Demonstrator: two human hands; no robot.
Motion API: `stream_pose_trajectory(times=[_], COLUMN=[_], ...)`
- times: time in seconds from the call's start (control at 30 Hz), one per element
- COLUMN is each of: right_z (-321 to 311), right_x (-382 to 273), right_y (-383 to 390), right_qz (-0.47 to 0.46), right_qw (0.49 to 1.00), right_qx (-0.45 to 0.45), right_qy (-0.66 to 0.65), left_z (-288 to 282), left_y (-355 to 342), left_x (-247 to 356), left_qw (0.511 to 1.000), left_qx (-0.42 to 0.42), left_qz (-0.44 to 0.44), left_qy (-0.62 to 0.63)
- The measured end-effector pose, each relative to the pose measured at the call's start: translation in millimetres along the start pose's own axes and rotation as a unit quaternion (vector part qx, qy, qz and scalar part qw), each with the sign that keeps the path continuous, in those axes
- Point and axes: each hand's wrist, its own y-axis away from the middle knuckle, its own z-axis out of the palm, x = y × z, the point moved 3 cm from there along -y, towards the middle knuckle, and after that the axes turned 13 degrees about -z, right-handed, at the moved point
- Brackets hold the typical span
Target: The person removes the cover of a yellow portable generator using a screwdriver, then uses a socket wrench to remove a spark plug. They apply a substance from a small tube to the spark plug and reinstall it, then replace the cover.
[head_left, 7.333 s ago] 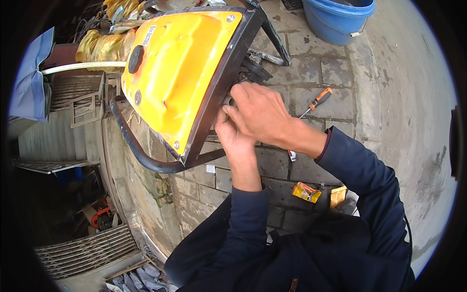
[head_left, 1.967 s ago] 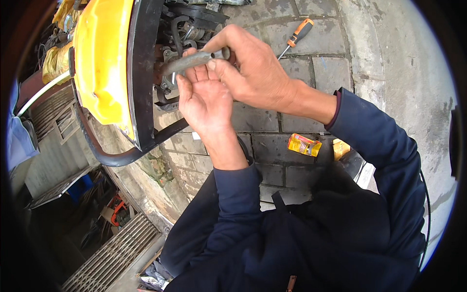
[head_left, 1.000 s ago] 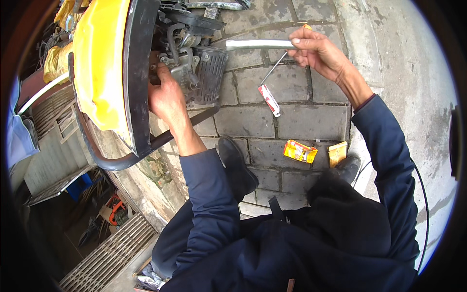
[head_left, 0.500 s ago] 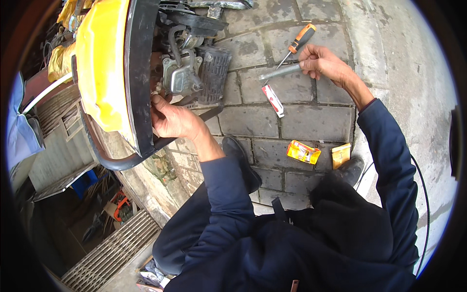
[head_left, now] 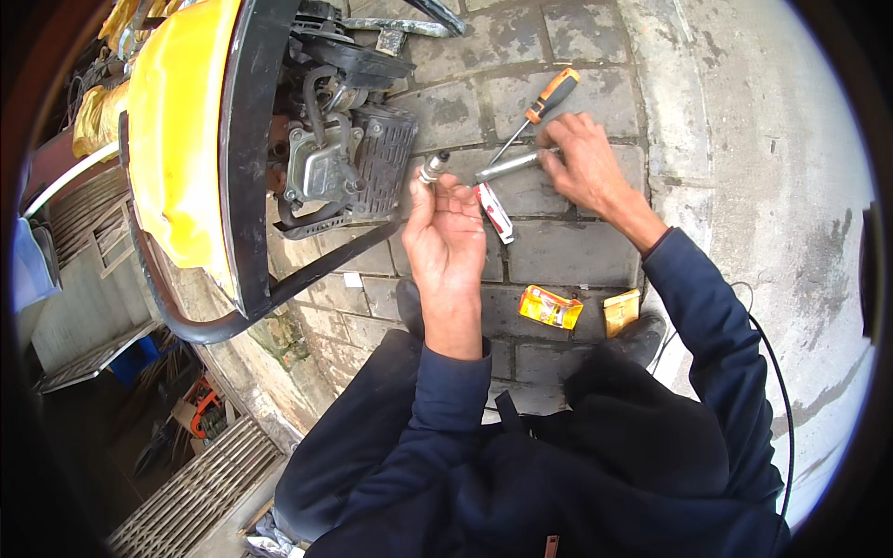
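Observation:
My left hand (head_left: pixel 448 244), palm up, pinches a spark plug (head_left: pixel 433 168) between thumb and fingers, clear of the engine (head_left: pixel 320 166). The plug has a pale body and a dark tip. Over the paving, the fingers of my right hand (head_left: pixel 592 173) curl around the near end of a metal tube spanner (head_left: pixel 508 166). Its other end points left, low over the bricks. An orange-and-black screwdriver (head_left: pixel 556 93) lies just beyond that hand. Below the tube sits a small red-and-white box (head_left: pixel 494 213).
The engine sits in a black frame (head_left: pixel 240 327) with a yellow panel (head_left: pixel 181 139) at the left. A yellow-and-red packet (head_left: pixel 550 307) and a tan packet (head_left: pixel 621 312) lie near my shoe (head_left: pixel 644 338). A black cable (head_left: pixel 789 409) runs along the right.
My left hand has come away from the engine to the right, now with the spark plug in view in its fingers. My right hand has moved left and lower with the tube spanner.

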Motion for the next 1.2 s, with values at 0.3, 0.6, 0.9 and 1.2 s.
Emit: stream_pose_trajectory(times=[0.3, 0.6, 0.9, 1.2], right_z=[-5.7, -2.4, -4.4, -6.3], right_x=[-54.9, -52.8, -47.8, -49.3], right_y=[-18.7, -18.8, -13.9, -13.5], right_qz=[0.150, 0.204, 0.222, 0.212], right_qw=[0.824, 0.781, 0.751, 0.763], right_qx=[0.068, 0.109, 0.110, 0.107], right_qy=[-0.542, -0.580, -0.612, -0.601], left_z=[0.3, 5.1, 13.8, 13.8], left_y=[-11.8, -9.7, -5.7, -5.4], left_x=[-41.2, -54.4, -59.2, -57.0], left_qw=[0.998, 0.996, 0.995, 0.995], left_qx=[0.047, 0.033, 0.034, 0.034], left_qz=[-0.044, -0.071, -0.050, -0.045], left_qy=[-0.022, -0.032, -0.073, -0.084])
